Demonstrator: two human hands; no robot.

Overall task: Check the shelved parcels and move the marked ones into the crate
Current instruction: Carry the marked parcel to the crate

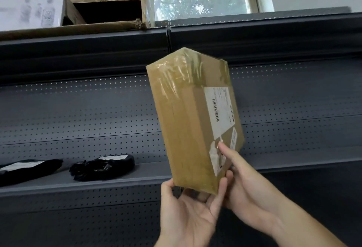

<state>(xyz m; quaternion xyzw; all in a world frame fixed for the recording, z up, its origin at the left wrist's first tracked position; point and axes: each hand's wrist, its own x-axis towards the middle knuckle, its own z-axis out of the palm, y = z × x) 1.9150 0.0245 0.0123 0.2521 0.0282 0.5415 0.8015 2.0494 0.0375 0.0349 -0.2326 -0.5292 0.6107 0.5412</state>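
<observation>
Check step: left hand [188, 209] cups the lower end of the brown parcel [188, 121], and right hand [246, 186] pinches its labelled face near the bottom corner. The parcel is held in the air before the shelf [117, 183] front edge, long axis near upright, top leaning left, label [221, 111] facing right. Next, read it for a mark — no crate in view. Two black parcels [101, 167] lie at the shelf's left.
</observation>
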